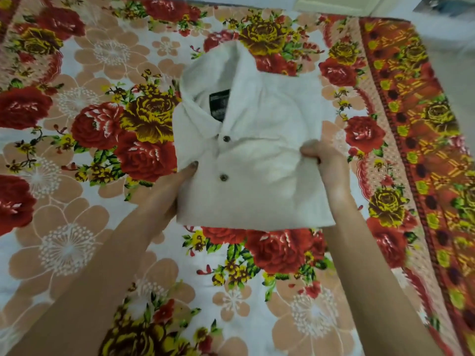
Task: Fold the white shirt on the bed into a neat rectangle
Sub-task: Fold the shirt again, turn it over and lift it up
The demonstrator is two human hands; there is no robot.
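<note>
The white shirt [259, 140] is folded into a compact rectangle, front side up, collar pointing away and to the left, with a black neck label and two dark buttons showing. It sits at the middle of the bed [77, 253]. My left hand [177, 186] grips the shirt's left edge, thumb on top and fingers hidden under the cloth. My right hand [323, 165] pinches the right edge, fingers curled over the fabric. Whether the near part of the shirt is lifted off the bed, I cannot tell.
The bed is covered by a sheet with big red, yellow and peach flowers. An orange patterned border [411, 124] runs along its right side. Beyond it lies pale floor [452, 47] at the upper right.
</note>
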